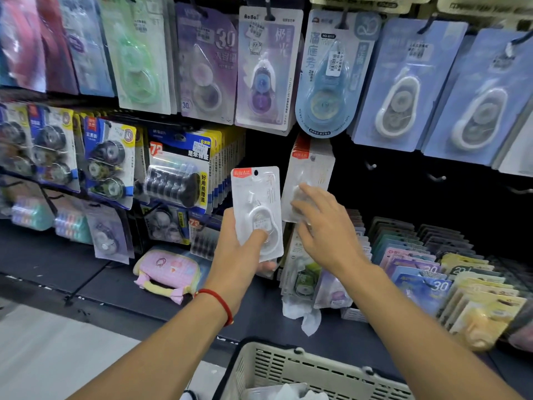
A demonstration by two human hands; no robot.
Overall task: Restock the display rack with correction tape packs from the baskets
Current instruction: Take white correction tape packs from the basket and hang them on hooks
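Held correction tape pack (256,212): white card, red label at top corner. Second pack on the rack (307,174): white, red label. Wrist cord (219,301): red. Basket (288,368): beige, slotted walls. Plush pouch (167,271): pink check, yellow trim. Upper right packs (403,82): periwinkle blue. Shelf (57,255): dark grey.

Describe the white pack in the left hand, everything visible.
The white correction tape pack is a flat white card under a clear plastic blister, with a red label at its top left corner, a dark hang hole beside it and faint pale characters on the card. The blister holds a white, teardrop-shaped dispenser with a small sticker on it. The pack stands upright, tilted slightly, in front of the rack. The left hand grips its lower part, thumb pressed on the blister, fingers behind. It is not on a hook.
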